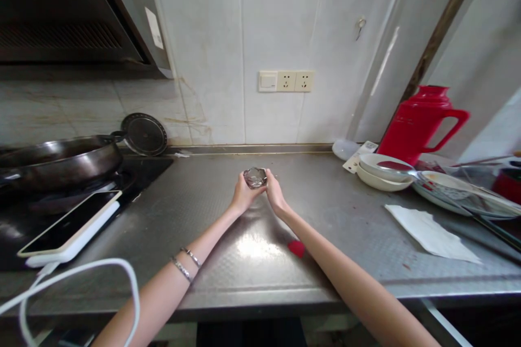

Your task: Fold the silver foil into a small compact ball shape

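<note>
Both hands meet around a small clear faceted glass (255, 177) over the middle of the steel counter. My left hand (243, 193) wraps its left and near side. My right hand (275, 191) presses against the right side with its fingers closed around it. The glass's lower part is hidden by the hands, so whether it touches the counter cannot be told. Beside my right forearm lies a small red piece (296, 248), partly covered by the arm.
On the left, a steel pan (61, 165) sits on the stove, with a phone (71, 223) and white cable in front. To the right are a red thermos (421, 122), stacked bowls (385, 180), plates with utensils, and a white paper napkin (431, 233). Sockets (295, 81) are on the wall.
</note>
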`<state>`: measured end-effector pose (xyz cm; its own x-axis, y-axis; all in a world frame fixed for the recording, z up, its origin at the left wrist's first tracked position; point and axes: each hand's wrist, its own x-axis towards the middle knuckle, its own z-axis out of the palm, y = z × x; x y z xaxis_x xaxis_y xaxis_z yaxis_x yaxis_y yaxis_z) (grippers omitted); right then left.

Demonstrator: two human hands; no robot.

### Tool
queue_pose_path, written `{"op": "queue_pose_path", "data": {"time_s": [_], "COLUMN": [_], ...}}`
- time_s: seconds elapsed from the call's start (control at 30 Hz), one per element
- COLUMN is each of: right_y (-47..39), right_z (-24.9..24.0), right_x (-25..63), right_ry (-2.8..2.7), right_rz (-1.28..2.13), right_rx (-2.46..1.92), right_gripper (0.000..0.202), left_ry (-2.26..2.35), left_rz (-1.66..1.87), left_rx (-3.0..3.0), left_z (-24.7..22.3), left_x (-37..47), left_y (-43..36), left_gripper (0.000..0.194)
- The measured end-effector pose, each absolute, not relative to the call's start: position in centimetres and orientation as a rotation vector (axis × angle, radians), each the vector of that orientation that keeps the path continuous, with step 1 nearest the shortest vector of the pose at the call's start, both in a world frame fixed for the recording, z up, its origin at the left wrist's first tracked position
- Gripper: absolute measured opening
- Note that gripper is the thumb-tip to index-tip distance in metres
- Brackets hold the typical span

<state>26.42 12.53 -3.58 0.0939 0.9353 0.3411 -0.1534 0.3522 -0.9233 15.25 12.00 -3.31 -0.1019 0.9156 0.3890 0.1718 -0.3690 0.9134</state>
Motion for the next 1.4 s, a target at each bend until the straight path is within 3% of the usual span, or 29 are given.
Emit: {"op": "queue_pose_path", "data": {"time_s": [0.2, 0.37, 0.53, 0.97, 1.23, 1.4], "right_y": [12.7, 13.3, 13.1, 11.7, 11.5, 12.1], "right_z": [-3.6, -2.7, -2.3, -1.7, -1.1, -0.9], "right_x": [26.4, 28.3, 28.7, 27.4, 27.7, 28.8], "right_ry": [-1.133, -1.017, -1.031, -1.166, -1.188, -1.103], "right_rz": [0.996, 1.090, 1.145, 1.148, 0.981, 1.083], "right_rx": [-0.871, -0.899, -0.895, -0.817, -0.903, -0.915], "right_gripper": [0.051, 0.056, 0.061, 0.062, 0.034, 0.024], "left_ry": [1.109, 0.810, 0.884, 1.269, 1.199, 1.137], "left_rz": [1.493, 1.324, 1.279, 1.528, 1.562, 1.507], "left_rx": [1.494, 1.534, 1.562, 1.622, 1.608, 1.738], "left_z": [-3.7, -2.7, -2.6, -2.5, -2.8, -2.3], "left_x": [15.1, 15.2, 15.1, 14.1, 14.1, 14.8], "left_y": [12.2, 11.7, 11.5, 12.2, 12.6, 11.4], "left_gripper": [0.077, 0.062, 0.077, 0.069, 0.069, 0.073]}}
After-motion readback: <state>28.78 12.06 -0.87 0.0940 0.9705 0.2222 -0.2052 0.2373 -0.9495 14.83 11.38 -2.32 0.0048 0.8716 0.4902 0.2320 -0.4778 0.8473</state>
